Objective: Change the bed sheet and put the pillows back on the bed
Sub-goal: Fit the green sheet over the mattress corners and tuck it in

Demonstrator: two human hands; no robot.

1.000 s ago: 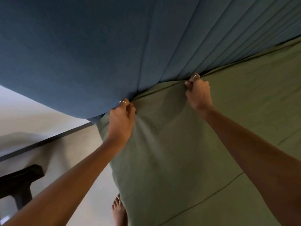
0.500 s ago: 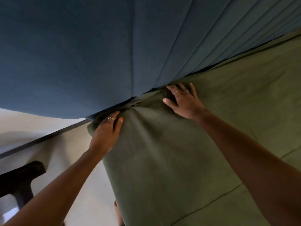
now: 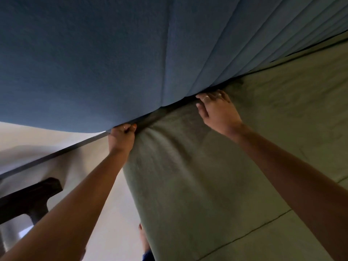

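Your forearms reach up from 6 o'clock across the green sheet, which covers the mattress corner and runs off toward 3 o'clock. Your left hand pinches the sheet's edge at the corner, fingers curled round the cloth. Pull it taut toward 9 o'clock before tucking. Farther up, your right hand lies flat with fingers spread. Slide them along the seam, pushing cloth under the blue headboard at 12 o'clock.
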